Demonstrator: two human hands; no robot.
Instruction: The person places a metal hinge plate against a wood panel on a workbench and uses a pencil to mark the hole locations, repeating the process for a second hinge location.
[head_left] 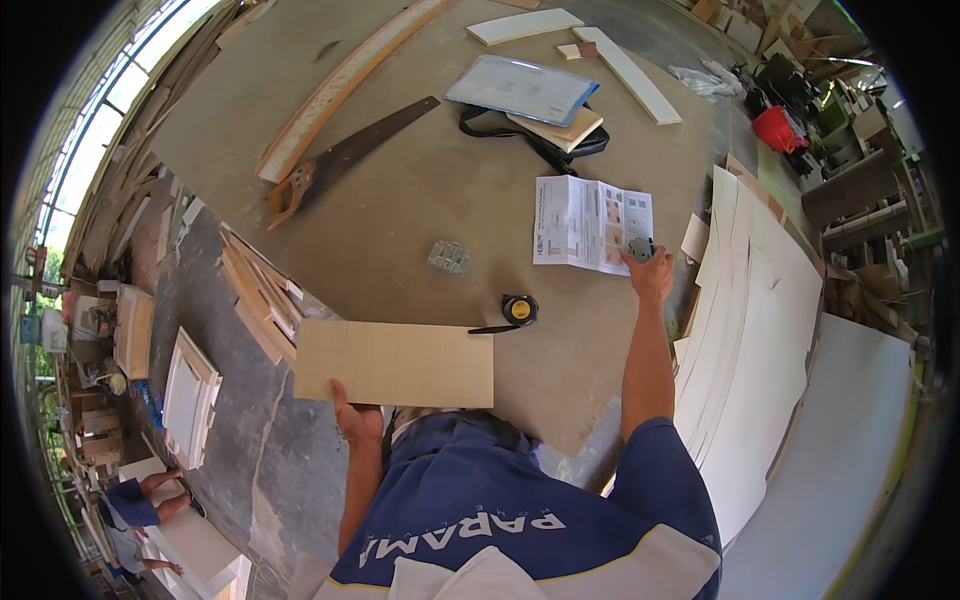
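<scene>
Board (395, 362), near edge in left hand (360, 420)

Navy short-sleeved shirt (500, 488), white printed lettering (465, 537), pale panel (640, 572).

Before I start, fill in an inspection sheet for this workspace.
Surface: brown tabletop, tools and papers spread over it.
Job's things: pale wooden board at the near side; small grey part at the printed sheet.
Clutter: handsaw, tape measure, clear plastic case.
Hands: left hand grips the board's near edge; right hand holds the grey part.
Cables: nothing seen for certain.
Surroundings: white panels at right; another person lower left.
</scene>
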